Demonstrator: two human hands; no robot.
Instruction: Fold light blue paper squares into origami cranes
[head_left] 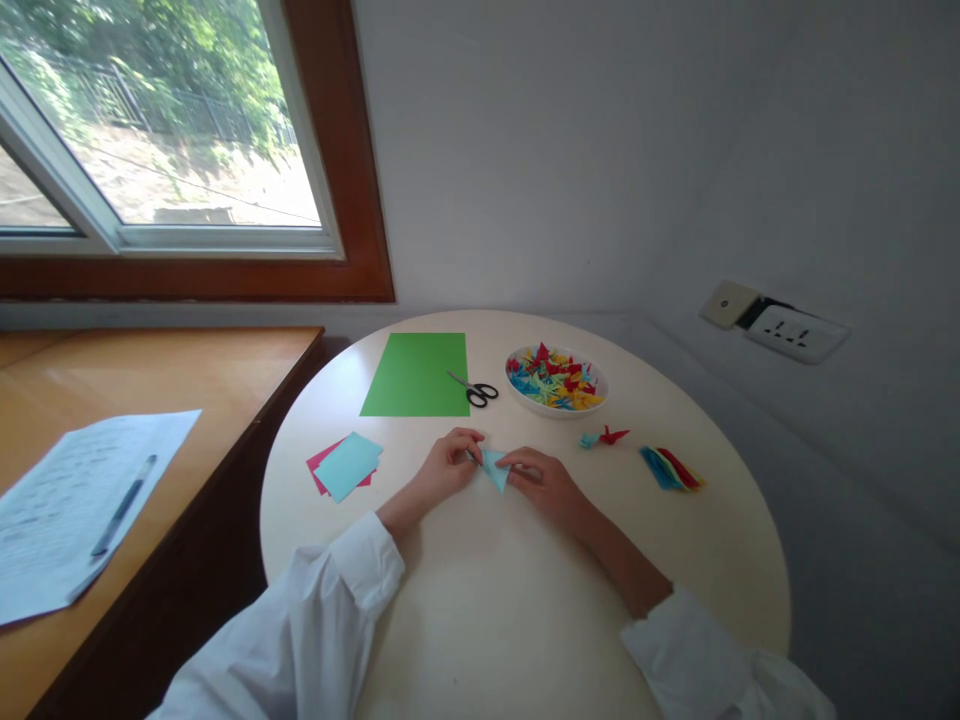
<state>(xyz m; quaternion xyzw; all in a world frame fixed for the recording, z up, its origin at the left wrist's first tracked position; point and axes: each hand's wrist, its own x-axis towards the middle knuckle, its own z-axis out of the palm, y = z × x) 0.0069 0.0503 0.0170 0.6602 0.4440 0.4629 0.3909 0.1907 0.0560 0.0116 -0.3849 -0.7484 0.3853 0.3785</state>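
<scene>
The left hand and right hand pinched the small blue paper between them, over the white table. Good folding probably needed matched edges and a gentle press.

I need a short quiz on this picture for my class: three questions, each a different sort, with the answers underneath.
1. True or false: the left hand and the right hand both touch the folded blue paper.

2. What lies under the blades of the scissors?
A) the bowl
B) the green sheet
C) the pink paper

3. Fill in the colour: the pen lies on a ____ sheet of paper.

Key: 1. True. 2. B. 3. White.
</scene>
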